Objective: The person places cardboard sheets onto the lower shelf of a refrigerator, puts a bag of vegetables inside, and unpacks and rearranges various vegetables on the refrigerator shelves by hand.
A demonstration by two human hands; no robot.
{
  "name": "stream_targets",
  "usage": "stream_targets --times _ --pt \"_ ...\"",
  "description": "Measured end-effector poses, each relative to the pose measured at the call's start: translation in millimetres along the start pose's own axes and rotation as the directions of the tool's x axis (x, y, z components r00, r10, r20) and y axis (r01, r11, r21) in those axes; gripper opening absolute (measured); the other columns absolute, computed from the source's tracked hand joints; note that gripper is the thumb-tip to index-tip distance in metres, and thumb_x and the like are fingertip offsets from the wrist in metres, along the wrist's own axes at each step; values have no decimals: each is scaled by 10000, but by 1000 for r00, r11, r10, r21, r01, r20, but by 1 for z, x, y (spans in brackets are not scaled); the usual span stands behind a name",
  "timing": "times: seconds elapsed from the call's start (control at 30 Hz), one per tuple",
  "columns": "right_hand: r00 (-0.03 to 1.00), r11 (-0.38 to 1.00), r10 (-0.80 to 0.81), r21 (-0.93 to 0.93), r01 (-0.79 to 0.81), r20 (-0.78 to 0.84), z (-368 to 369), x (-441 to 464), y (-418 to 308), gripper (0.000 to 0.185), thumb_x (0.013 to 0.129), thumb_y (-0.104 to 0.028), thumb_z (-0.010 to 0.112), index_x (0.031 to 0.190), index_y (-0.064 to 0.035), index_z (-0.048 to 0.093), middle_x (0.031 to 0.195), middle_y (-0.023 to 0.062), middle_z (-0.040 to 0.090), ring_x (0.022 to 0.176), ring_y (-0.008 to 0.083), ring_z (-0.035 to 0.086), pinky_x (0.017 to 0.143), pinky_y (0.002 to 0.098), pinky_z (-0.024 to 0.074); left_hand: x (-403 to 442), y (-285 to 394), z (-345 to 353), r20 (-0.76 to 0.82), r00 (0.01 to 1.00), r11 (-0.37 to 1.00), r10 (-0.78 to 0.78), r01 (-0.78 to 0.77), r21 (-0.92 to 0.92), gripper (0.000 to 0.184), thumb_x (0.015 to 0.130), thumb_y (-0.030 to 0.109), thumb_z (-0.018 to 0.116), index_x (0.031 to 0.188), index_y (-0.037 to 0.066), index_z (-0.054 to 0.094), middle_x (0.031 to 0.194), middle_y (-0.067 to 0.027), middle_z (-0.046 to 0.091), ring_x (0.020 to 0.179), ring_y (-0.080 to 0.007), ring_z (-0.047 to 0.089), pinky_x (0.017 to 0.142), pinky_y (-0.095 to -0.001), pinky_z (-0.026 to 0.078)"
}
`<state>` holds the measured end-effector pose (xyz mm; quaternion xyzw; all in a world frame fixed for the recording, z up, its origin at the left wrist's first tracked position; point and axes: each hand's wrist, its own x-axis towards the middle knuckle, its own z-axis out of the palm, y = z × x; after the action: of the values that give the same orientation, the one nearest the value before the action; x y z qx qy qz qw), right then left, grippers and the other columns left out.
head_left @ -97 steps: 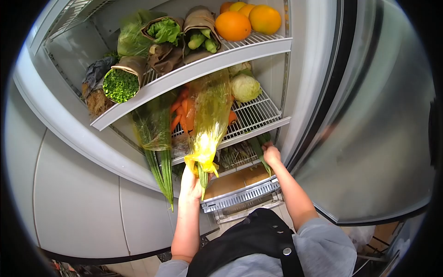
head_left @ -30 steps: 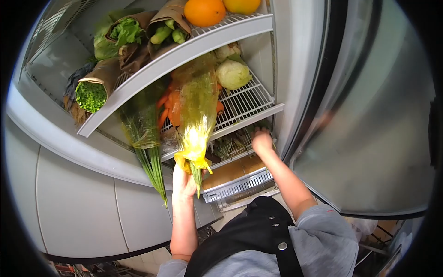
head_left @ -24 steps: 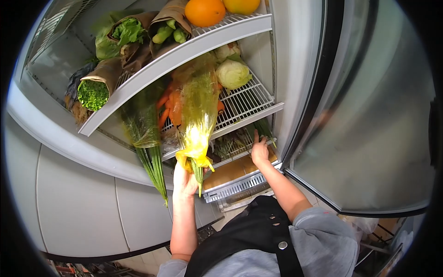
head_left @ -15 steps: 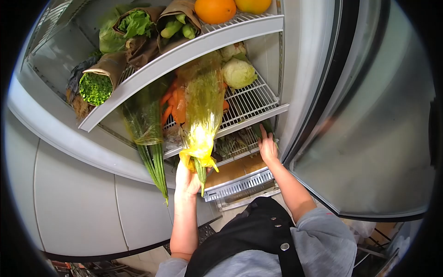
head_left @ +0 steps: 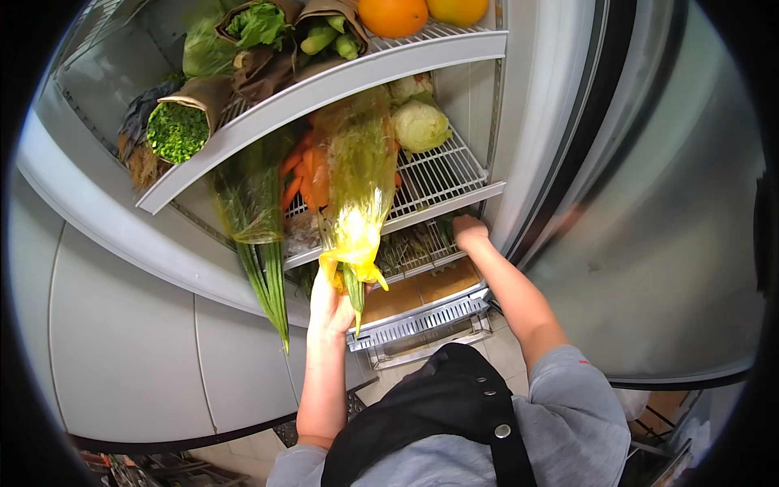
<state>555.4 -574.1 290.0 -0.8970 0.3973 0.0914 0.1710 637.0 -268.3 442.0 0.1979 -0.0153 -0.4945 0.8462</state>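
Note:
My left hand point(head_left: 329, 306) is closed around the lower end of a yellow plastic bag point(head_left: 355, 195) of long green vegetables, whose tips poke out below. The bag's upper part lies over the middle shelf, in front of carrots point(head_left: 299, 166). To its left, another bag with long ridged green pods point(head_left: 264, 284) hangs over the shelf edge. My right hand point(head_left: 471, 232) reaches under the right end of the middle shelf, beside dark green vegetables point(head_left: 445, 226); its fingers are hidden there.
The upper shelf point(head_left: 341, 75) bears oranges point(head_left: 393, 15), leafy greens point(head_left: 258, 24) and paper-wrapped chopped greens point(head_left: 178, 131). A pale cabbage point(head_left: 420, 127) sits on the middle shelf. The glass door point(head_left: 649, 235) stands open at the right, and a slotted metal panel point(head_left: 418, 319) runs below the lowest shelf.
My right hand has gone deeper under the middle shelf, from visible outstretched fingers to hidden ones. My left hand still holds the yellow bag. The view has shifted slightly.

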Motion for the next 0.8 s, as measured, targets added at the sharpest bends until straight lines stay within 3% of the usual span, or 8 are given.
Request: stream_targets --times 0.3,0.4,0.5,0.57,0.63,0.73,0.77,0.8 --pt "997 995 -73 71 75 -31 -11 -26 22 468 818 -179 592 1262 -42 531 1095 199 641 1032 332 624 855 414 518 2 2 -3 19 999 993 33 -35 114 345 969 295 486 1212 51 495 1146 -124 594 935 -259 629 727 -412 565" --pt "889 965 22 223 -139 458 -29 -54 22 614 779 -250 629 1333 -40 466 1100 254 619 1047 355 607 893 410 498 0 2 -11 64 997 983 46 -57 175 359 988 314 436 1222 47 486 1151 -128 592 946 -263 631 721 -401 572" --pt "965 893 -176 381 240 -193 -17 -57 20 592 742 -196 583 1303 -34 489 1067 296 606 1036 419 578 919 434 473 -1 -3 1 -25 998 995 59 -56 83 346 997 309 412 1213 49 486 1138 -139 590 952 -263 629 735 -411 568" --pt "945 869 -124 427 250 -302 -30 -40 1 556 806 -189 558 1330 -40 444 1120 321 565 1094 420 535 956 453 438 2 -7 -3 -29 997 992 67 -63 106 343 999 308 409 1210 49 487 1142 -136 589 960 -262 624 753 -418 563" --pt "770 896 -272 139 421 -577 5 26 5 470 857 -186 535 1300 -42 474 1195 297 535 1132 409 510 973 449 419 2 -12 2 -54 995 989 85 -78 123 342 1001 303 405 1202 42 492 1156 -125 588 980 -260 612 797 -427 547" --pt "665 923 -262 20 384 -700 36 82 8 433 826 -203 594 1219 -26 543 1284 228 503 1224 376 436 1048 423 332 3 -20 14 -134 988 990 80 -64 122 338 993 291 429 1213 45 505 1161 -106 592 987 -236 610 820 -398 539" --pt "863 921 -370 -16 389 -343 -17 22 -9 467 840 -253 581 1247 -30 526 1315 218 485 1242 368 424 1045 414 333 2 -20 9 -90 994 983 58 -41 181 345 982 296 458 1222 55 510 1169 -93 595 999 -214 606 845 -381 527" --pt "862 890 -393 103 444 -321 -44 -20 -20 436 854 -280 565 1214 -35 559 1242 212 550 1166 378 498 997 412 389 1 -23 13 -105 993 981 58 -37 193 356 974 303 477 1227 54 508 1175 -89 594 1017 -206 601 864 -370 518"
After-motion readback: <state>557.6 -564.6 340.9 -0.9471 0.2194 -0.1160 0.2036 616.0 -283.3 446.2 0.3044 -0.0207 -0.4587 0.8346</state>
